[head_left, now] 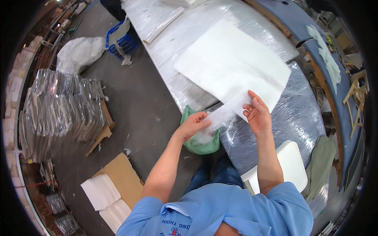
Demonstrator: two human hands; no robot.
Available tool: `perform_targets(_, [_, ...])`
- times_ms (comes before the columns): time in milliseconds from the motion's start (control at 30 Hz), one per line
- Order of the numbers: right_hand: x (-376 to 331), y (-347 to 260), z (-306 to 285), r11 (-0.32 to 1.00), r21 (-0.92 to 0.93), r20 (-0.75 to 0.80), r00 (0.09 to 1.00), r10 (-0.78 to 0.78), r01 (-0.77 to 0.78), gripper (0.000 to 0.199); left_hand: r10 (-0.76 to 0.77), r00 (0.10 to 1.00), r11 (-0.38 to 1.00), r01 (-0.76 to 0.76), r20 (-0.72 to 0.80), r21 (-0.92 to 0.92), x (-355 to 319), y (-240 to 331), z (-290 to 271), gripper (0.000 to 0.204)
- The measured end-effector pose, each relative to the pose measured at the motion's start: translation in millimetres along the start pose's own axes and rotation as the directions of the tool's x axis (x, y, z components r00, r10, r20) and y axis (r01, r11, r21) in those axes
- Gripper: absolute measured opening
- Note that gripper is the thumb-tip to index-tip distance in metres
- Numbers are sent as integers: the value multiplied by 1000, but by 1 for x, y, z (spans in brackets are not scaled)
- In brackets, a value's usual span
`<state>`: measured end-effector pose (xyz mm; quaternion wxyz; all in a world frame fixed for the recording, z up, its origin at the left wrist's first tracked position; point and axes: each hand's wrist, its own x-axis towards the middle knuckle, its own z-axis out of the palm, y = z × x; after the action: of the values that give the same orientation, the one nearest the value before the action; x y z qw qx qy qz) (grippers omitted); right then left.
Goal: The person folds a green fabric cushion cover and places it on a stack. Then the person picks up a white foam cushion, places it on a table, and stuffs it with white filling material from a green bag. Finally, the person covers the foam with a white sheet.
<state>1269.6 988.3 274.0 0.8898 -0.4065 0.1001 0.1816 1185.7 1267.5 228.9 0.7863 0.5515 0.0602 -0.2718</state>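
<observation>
A thin, fluffy strip of white wadding (225, 115) stretches between my hands, above an open green bag (205, 147) with more white fluff inside. My left hand (192, 126) pinches the strip's left end between thumb and fingers. At the other end, my right hand (258, 115) is open, its fingers apart and partly curled beside the strip; whether they touch it I cannot tell. Beyond both hands, a large white sheet of padding (232, 55) lies on a plastic-wrapped surface (163, 59), its near corner partly behind the strip.
A white cushion-like piece (293, 161) and an olive cloth (321, 167) lie near my right arm. On the left stand a wrapped stack (59, 110), a white plastic bundle (80, 54) and a blue basket (125, 46). White blocks (101, 192) rest on cardboard (123, 173) at lower left.
</observation>
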Motion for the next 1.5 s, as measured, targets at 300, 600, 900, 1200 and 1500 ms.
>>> perform_targets(300, [-57,-37,14,951,-254,-146,965,-217,175,68,-185,908,982,187,377,31,-9,53,46,64])
perform_targets(600, [-106,-8,-34,978,-196,-406,902,-147,71,69,-241,928,959,273,285,-76,59,38,138,36])
perform_targets(900, [-152,61,-48,938,-344,-183,983,-15,-50,34,-163,927,934,255,337,-251,77,28,144,44])
perform_targets(1200, [-154,106,-68,570,-817,-166,983,-84,-89,20,-125,975,953,170,185,-252,71,18,127,47])
perform_targets(1500, [-166,45,-50,992,-125,-227,973,-35,7,53,-227,918,967,253,326,-40,47,-12,148,34])
